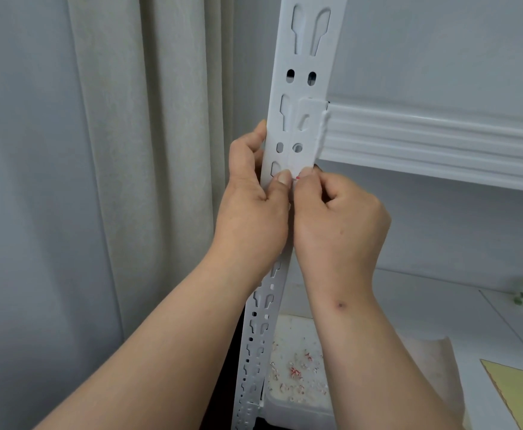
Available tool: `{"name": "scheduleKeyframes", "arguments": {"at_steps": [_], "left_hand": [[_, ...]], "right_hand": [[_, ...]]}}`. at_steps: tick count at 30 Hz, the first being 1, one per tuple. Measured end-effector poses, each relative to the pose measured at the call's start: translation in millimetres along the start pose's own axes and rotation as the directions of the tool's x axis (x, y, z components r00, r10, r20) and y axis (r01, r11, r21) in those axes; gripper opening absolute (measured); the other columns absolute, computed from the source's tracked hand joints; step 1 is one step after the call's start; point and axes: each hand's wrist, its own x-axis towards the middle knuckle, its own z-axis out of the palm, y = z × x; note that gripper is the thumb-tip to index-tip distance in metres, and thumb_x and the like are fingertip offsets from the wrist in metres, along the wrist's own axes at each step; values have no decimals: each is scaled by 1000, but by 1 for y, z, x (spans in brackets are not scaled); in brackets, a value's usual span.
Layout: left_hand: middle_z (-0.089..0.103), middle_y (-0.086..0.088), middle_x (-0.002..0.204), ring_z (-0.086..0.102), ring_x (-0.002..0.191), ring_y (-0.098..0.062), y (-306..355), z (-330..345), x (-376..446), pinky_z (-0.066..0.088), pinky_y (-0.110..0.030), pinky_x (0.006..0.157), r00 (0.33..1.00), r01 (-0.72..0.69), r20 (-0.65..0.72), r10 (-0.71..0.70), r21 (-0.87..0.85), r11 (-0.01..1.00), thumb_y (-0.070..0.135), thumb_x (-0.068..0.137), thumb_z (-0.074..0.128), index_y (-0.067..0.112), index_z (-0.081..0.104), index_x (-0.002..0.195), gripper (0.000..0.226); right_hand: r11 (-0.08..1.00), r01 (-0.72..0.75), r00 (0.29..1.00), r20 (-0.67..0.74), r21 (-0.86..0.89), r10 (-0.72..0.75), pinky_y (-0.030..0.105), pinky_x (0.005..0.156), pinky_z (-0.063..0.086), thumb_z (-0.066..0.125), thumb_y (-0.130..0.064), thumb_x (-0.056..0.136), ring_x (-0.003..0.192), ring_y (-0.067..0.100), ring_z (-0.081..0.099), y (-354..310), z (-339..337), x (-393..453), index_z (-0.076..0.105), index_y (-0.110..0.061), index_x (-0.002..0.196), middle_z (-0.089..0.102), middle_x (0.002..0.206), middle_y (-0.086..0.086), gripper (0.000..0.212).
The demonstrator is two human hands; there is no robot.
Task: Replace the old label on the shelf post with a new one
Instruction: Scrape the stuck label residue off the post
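1. Head view: the left hand [251,200] wraps the white shelf post [303,88] from its left edge, fingers curled behind it, thumb pressed flat on the front.
2. The right hand [338,218] is curled, its fingertips pinching a tiny red-and-white label scrap [297,178] on the post just below the shelf beam [440,141] (most of the scrap is hidden).
3. Below, a white tray [297,367] holds red and white shreds; a yellow sheet [521,395] lies to the right.

We see the white slotted shelf post [297,125] standing upright. A tiny red-and-white label [296,178] scrap clings to its front, just below the shelf beam [424,141].
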Motion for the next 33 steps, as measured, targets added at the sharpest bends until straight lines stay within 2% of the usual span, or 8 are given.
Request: {"name": "scheduleKeyframes", "arguments": {"at_steps": [4,9,15,18,21,26,29,33], "left_hand": [[58,8,136,63,116,-9,-1,0,0,49,-42,103,1000,-5,-4,5,-9,1000,8,98,48,40,34,136,52],[57,9,136,61,118,-6,1,1,-1,48,-39,105,1000,-6,-7,6,-12,1000,5,98,47,42,34,131,51],[57,10,136,63,116,-9,-1,0,1,50,-43,102,1000,-8,-10,8,6,1000,8,98,48,42,33,134,51],[57,9,137,63,117,-9,-1,1,1,50,-42,102,1000,-2,-4,2,-20,1000,7,98,48,39,34,136,52],[55,6,140,61,121,-10,-2,1,0,48,-42,105,1000,-6,-3,6,-34,999,6,98,48,38,34,136,52],[55,7,140,60,121,-9,-2,1,0,48,-41,105,1000,-19,-6,19,-26,999,9,97,48,42,35,132,50],[56,8,139,60,121,-9,-2,1,0,48,-40,105,1000,-18,-4,18,-34,999,8,98,48,46,35,128,50],[56,8,138,61,120,-10,-1,1,0,49,-41,104,1000,-14,4,14,-40,999,7,99,49,43,35,131,51]], "right_hand": [[1000,-4,999,-38,6,4,34,61,36,52,-28,82,44,20,26,-4,2,-1,31,-14,46,25,39,0,44],[1000,4,999,-44,7,-4,35,62,36,51,-27,82,42,18,27,-5,2,-2,27,-17,45,24,38,-2,45],[1000,-3,1000,-14,27,3,33,61,37,50,-30,83,43,19,30,1,0,-1,38,-13,47,31,39,-2,42],[998,-34,999,21,51,33,40,69,50,51,-37,82,48,20,50,-1,0,-1,61,-12,58,54,47,-3,36],[999,-41,999,28,20,40,45,74,51,51,-39,81,53,22,54,-4,0,-2,67,-14,64,59,51,-1,34],[1000,8,1000,18,-19,-7,47,71,51,51,-34,82,46,18,38,-4,-2,-2,52,-12,52,42,42,-3,37],[997,58,998,-10,-56,-58,44,66,47,51,-31,82,43,15,29,-3,-2,-1,36,-16,48,28,39,-4,41],[988,132,990,-36,-78,-135,42,63,46,54,-24,83,40,7,23,-3,-2,-1,27,-21,48,19,39,-9,44]]}}
